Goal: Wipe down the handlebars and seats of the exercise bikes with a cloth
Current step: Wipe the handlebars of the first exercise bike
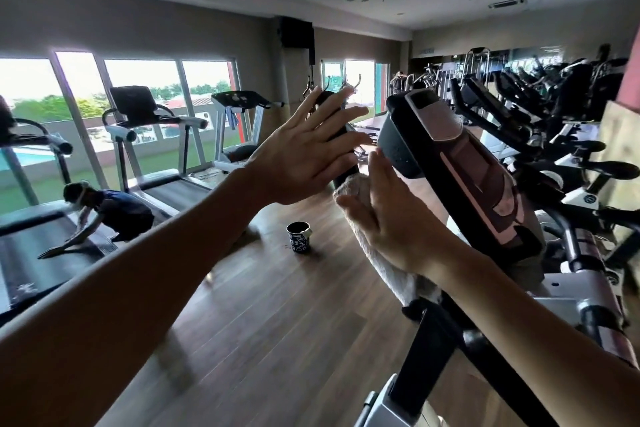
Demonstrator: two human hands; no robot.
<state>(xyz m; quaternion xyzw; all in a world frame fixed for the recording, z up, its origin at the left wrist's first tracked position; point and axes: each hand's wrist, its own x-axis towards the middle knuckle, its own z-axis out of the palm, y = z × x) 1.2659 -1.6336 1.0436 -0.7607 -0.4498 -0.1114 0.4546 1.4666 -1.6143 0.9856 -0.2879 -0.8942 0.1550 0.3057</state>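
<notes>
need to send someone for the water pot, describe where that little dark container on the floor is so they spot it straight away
Start from the row of treadmills along the big windows, then look at the open wooden floor between them and the exercise bikes. The small container stands there alone, below the raised left hand. It is the only loose item on the floor: dark, with white patterning on its side.

cloth (377, 253) left of bike console (460, 170)
</notes>
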